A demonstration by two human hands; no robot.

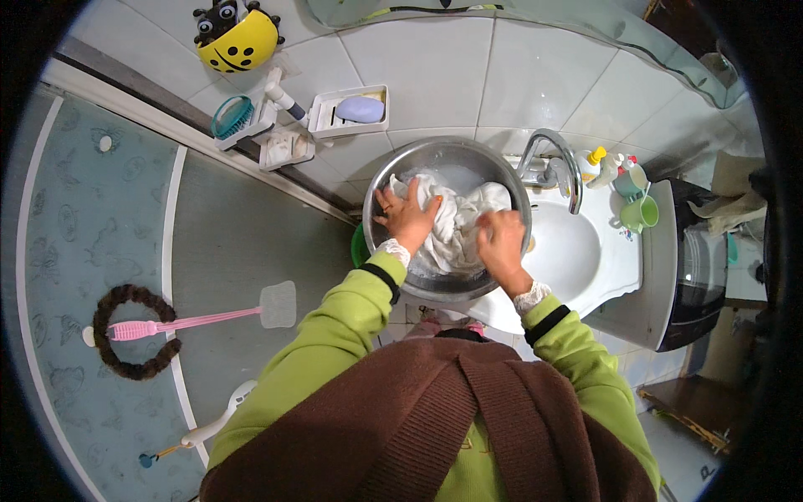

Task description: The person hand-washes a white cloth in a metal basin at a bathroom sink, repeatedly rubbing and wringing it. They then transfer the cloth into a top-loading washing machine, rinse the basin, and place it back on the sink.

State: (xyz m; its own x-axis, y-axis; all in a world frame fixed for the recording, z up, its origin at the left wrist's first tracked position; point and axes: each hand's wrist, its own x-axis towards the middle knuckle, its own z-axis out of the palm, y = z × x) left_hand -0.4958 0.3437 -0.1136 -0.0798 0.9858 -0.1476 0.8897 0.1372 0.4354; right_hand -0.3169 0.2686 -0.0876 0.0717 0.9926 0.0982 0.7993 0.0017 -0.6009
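Note:
A wet white cloth [453, 232] lies bunched in a round stainless steel basin [411, 150], with cloudy, sudsy water at the far side. My left hand [404, 216] rests on the cloth's left part, fingers spread and pointing towards the basin's left wall. On the right, my right hand [504, 241] is curled over the cloth with its fingers bent in; it is slightly blurred and its fingertips are hidden. The basin stands over the left part of a white washbasin [564, 251], hiding that part of it.
A chrome faucet [552, 141] arches just right of the basin. Pump bottles [591, 164] and a green cup [640, 214] line the washbasin's right rim. At back left, a wall soap dish [320, 119] holds purple soap [361, 110]. A glass panel [251, 232] with a hanging pink fly swatter [207, 319] stands left.

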